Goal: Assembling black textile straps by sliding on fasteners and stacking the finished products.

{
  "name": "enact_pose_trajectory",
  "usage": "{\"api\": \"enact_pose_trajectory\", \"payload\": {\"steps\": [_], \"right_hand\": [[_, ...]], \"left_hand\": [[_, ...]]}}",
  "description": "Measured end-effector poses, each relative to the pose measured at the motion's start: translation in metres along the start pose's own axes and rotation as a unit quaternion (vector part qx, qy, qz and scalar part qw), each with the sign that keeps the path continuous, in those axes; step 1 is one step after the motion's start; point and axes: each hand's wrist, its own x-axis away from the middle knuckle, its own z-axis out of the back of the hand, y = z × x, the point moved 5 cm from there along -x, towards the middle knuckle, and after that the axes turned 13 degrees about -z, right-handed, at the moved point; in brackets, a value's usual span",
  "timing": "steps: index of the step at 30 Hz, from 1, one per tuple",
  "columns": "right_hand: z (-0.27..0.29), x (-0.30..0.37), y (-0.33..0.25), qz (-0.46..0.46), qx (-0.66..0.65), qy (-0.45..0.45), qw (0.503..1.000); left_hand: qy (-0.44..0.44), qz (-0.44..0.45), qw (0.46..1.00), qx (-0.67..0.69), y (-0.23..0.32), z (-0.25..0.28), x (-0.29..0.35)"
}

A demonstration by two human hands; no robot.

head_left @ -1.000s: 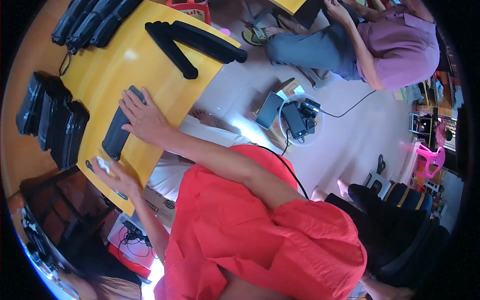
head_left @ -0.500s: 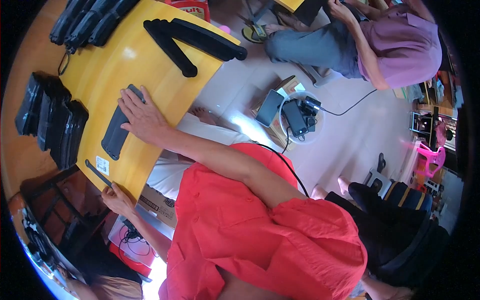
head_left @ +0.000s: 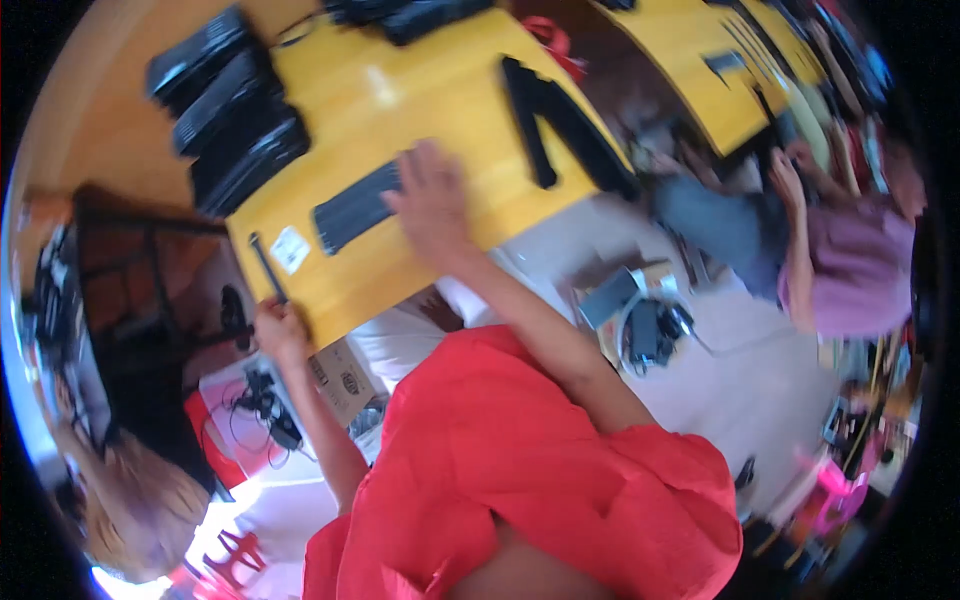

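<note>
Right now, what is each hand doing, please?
Left hand: closed on a thin black tool.
Right hand: open, flat on the black keyboard.

Glossy yellow wooden table (head_left: 430, 90) carries a matt black plastic keyboard (head_left: 355, 207) and a white paper label (head_left: 290, 249).

Stacked black keyboards (head_left: 235, 110), cardboard box (head_left: 340, 380), perhaps cables (head_left: 265, 410), seated person (head_left: 850, 270)

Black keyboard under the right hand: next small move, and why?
Probably bring the thin black tool in the left hand up from the table edge to the keyboard. The right hand already lies flat on the keyboard's near end, pinning it to the yellow table, while the tool tip rests beside the small white sticker, short of the keyboard.
</note>
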Motion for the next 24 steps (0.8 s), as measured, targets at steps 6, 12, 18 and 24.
{"api": "enact_pose_trajectory", "payload": {"steps": [6,12,18,24], "right_hand": [[0.027,0.008,-0.009,0.039,-0.103,0.049,0.993],[0.018,0.070,-0.076,0.202,-0.179,-0.117,0.956],[0.004,0.111,-0.122,0.321,-0.195,-0.214,0.902],[-0.014,0.119,-0.127,0.427,-0.143,-0.161,0.878]], "left_hand": [[0.079,0.010,0.994,0.079,0.020,0.017,0.026],[0.071,0.052,0.993,0.081,0.020,0.023,0.039],[0.082,0.038,0.990,0.104,0.014,0.021,0.044],[0.048,0.154,0.925,0.344,-0.015,0.014,0.042]]}}
